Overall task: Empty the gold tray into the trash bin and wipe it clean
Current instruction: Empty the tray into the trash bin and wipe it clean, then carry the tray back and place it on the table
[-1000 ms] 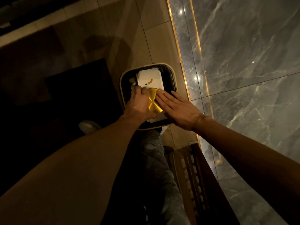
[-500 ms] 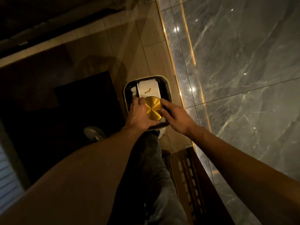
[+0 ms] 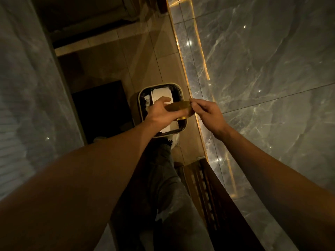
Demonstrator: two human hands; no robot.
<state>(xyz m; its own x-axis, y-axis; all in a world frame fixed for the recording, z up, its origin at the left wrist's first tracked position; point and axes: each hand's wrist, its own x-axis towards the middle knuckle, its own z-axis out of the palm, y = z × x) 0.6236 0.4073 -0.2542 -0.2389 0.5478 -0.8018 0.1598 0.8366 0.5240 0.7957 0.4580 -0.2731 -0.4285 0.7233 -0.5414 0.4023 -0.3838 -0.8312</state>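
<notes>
A small round gold tray (image 3: 179,108) is held level above the right part of the trash bin (image 3: 140,105), a cream-rimmed bin with a dark liner on the tiled floor. My left hand (image 3: 159,112) grips the tray's left side from underneath. My right hand (image 3: 205,111) pinches its right edge with fingertips. White paper waste (image 3: 161,93) lies inside the bin. The tray's top face is seen edge-on, so what lies on it is hidden.
A grey marble wall (image 3: 262,69) with a lit gold strip runs along the right. A dark mat (image 3: 101,109) lies left of the bin. A wooden slatted bench (image 3: 213,196) stands at the lower right. My leg (image 3: 168,178) and white shoe (image 3: 175,141) are below the bin.
The tray has risen from just inside the bin's mouth and turned from tilted face-up to nearly edge-on. My right hand went from flat against it to pinching its rim. The view has pulled back.
</notes>
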